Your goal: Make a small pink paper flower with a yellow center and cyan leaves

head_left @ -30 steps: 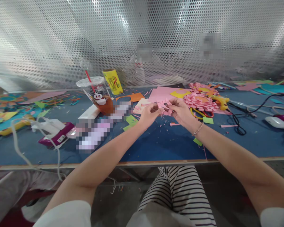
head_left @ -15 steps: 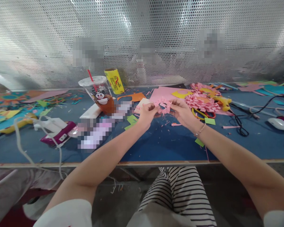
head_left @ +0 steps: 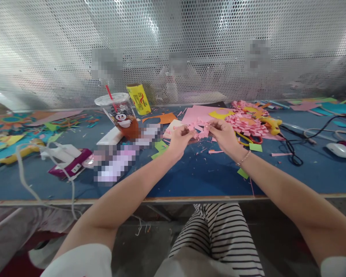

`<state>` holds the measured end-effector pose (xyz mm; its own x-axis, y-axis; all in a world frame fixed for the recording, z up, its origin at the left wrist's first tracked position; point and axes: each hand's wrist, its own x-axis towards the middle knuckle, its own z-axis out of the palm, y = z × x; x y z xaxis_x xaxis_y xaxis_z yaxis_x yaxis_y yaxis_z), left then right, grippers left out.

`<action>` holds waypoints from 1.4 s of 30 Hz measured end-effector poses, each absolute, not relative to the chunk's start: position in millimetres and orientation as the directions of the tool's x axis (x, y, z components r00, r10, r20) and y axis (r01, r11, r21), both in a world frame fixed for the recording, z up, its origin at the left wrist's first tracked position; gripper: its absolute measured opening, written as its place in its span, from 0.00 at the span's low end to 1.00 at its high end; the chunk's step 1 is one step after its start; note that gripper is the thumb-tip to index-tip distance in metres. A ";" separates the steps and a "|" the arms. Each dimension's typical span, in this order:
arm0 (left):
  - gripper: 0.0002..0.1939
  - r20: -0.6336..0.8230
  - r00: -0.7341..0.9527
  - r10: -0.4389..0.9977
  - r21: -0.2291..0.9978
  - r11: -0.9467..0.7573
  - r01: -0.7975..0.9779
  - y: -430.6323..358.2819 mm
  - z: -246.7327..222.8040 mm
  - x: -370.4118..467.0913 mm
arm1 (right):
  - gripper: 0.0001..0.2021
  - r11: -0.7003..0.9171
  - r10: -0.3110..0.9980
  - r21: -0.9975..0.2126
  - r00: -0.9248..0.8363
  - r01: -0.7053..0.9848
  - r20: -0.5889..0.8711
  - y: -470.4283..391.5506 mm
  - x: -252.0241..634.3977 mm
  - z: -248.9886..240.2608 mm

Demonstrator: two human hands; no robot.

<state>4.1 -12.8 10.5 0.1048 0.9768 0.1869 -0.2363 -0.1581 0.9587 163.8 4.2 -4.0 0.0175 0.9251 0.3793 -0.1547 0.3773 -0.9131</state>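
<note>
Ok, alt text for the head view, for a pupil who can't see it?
A person's left hand and right hand hold fringed pink paper over a blue table, with a lidded drink cup leftward and pink paper flowers rightward.

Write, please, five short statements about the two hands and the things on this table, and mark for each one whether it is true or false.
1. The left hand and the right hand both hold a fringed strip of pink paper. True.
2. A thin, shiny bracelet is on the left wrist. False: the thin, shiny bracelet is on the right wrist.
3. Round, fringed pink paper flowers lie to the right of the right hand. True.
4. The clear, round plastic cup has a green straw. False: the clear plastic cup has a thin red straw.
5. The flat tabletop is blue. True.
</note>
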 end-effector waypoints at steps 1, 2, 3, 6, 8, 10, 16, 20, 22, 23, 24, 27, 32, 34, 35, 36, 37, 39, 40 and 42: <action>0.11 0.191 0.100 0.976 0.959 -0.164 -0.231 -12.5 10.4 4.0 | 0.10 0.375 0.926 -0.911 0.014 -0.170 0.378 3.0 163.4 -3.0; 0.11 0.194 0.095 0.976 0.960 -0.169 -0.225 -12.0 10.2 3.8 | 0.10 0.367 0.928 -0.910 0.007 -0.192 0.373 1.3 162.9 -1.6; 0.11 0.196 0.089 0.976 0.960 -0.173 -0.220 -11.3 9.9 3.4 | 0.09 0.354 0.932 -0.910 -0.001 -0.214 0.363 -0.4 162.4 0.0; 0.11 0.193 0.080 0.978 0.963 -0.173 -0.206 -8.8 8.7 1.8 | 0.12 0.341 0.937 -0.910 0.001 -0.236 0.350 -4.2 161.9 3.6; 0.11 0.187 0.080 0.979 0.969 -0.170 -0.180 -7.5 7.8 0.7 | 0.12 0.380 0.923 -0.904 0.010 -0.195 0.385 -4.9 162.9 4.4; 0.11 0.194 0.090 0.977 0.975 -0.182 -0.127 -6.9 6.9 0.0 | 0.11 0.439 0.897 -0.891 0.000 -0.119 0.442 -4.6 164.3 4.4; 0.08 0.286 0.169 0.943 0.956 -0.293 0.021 -7.4 4.8 0.4 | 0.10 0.521 0.853 -0.850 -0.060 0.082 0.518 -4.0 165.0 4.1; 0.08 0.344 0.202 0.917 0.930 -0.363 0.064 -6.2 3.3 0.4 | 0.08 0.502 0.864 -0.860 -0.094 0.089 0.495 -6.4 163.1 5.6; 0.08 0.345 0.208 0.915 0.928 -0.365 0.069 -5.5 2.8 0.0 | 0.08 0.500 0.865 -0.860 -0.105 0.102 0.491 -8.8 161.9 7.4; 0.09 0.342 0.213 0.915 0.930 -0.363 0.066 -5.4 2.7 -0.2 | 0.08 0.502 0.864 -0.857 -0.107 0.115 0.491 -10.1 161.2 8.4; 0.09 0.342 0.217 0.914 0.930 -0.362 0.060 -5.4 2.8 -0.3 | 0.08 0.503 0.864 -0.854 -0.105 0.136 0.492 -11.4 160.7 9.4; 0.08 0.336 0.232 0.913 0.933 -0.356 0.051 -7.0 4.4 0.2 | 0.06 0.511 0.859 -0.825 -0.093 0.241 0.504 -14.3 159.8 11.2; 0.12 0.331 0.213 0.919 0.932 -0.354 0.082 -10.6 8.5 2.3 | 0.05 0.520 0.847 -0.777 -0.094 0.356 0.524 -14.8 160.3 10.6; 0.12 0.339 0.207 0.918 0.925 -0.366 0.107 -11.2 8.9 2.7 | 0.06 0.521 0.847 -0.775 -0.106 0.357 0.521 -14.5 159.8 10.2; 0.11 0.346 0.206 0.916 0.921 -0.373 0.112 -11.2 8.7 2.9 | 0.05 0.522 0.847 -0.776 -0.111 0.354 0.519 -14.4 159.3 10.0; 0.10 0.354 0.206 0.912 0.918 -0.381 0.112 -11.2 8.3 2.9 | 0.05 0.521 0.848 -0.778 -0.114 0.350 0.517 -14.3 158.7 10.0; 0.09 0.362 0.209 0.909 0.915 -0.389 0.108 -11.1 7.8 3.0 | 0.04 0.519 0.850 -0.782 -0.115 0.344 0.513 -14.4 158.0 10.2; 0.07 0.378 0.214 0.901 0.908 -0.405 0.102 -10.8 6.7 3.1 | 0.04 0.510 0.857 -0.794 -0.115 0.331 0.503 -14.7 156.6 10.7; 0.07 0.385 0.214 0.898 0.905 -0.413 0.103 -10.7 6.3 3.2 | 0.04 0.503 0.862 -0.803 -0.116 0.320 0.494 -15.0 156.1 11.0; 0.06 0.398 0.207 0.893 0.897 -0.426 0.113 -10.8 6.1 3.5 | 0.04 0.487 0.872 -0.822 -0.116 0.294 0.475 -15.7 155.4 11.4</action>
